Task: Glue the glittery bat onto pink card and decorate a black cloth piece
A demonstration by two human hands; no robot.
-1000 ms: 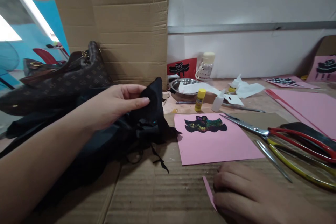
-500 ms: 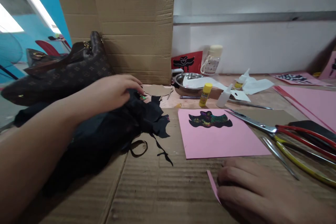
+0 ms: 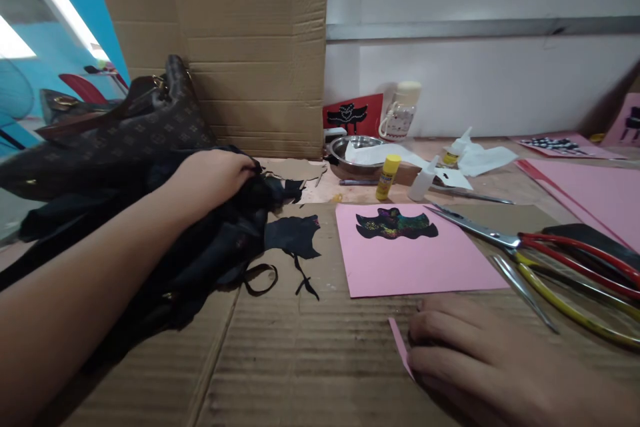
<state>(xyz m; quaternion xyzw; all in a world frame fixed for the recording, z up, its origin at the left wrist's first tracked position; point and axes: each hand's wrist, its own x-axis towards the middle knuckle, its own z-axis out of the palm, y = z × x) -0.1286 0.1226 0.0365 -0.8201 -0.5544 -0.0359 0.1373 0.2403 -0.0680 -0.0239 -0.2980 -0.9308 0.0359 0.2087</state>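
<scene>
My left hand (image 3: pixel 215 177) is closed on the black cloth (image 3: pixel 220 233), its fingertips hidden in the folds. Black scraps (image 3: pixel 293 235) lie beside the cloth on the cardboard (image 3: pixel 285 360). At the lower right my right hand (image 3: pixel 475 353) rests with curled fingers, and a narrow pink strip (image 3: pixel 400 347) sticks out from under them. Beyond it lies a pink sheet (image 3: pixel 380 273) bearing a dark, glittery cutout (image 3: pixel 395 223).
Large scissors (image 3: pixel 515 243) and tweezers (image 3: pixel 525 293) lie at the right. A yellow glue stick (image 3: pixel 388 177), white bottle (image 3: pixel 424 180) and metal bowl (image 3: pixel 357 150) stand behind the sheet. A brown handbag (image 3: pixel 120 140) sits at the left.
My left hand has closed further and shifted, lifting and bunching the black cloth, and some black scraps have moved. My right hand stays by the pink strip. The view has shifted slightly.
</scene>
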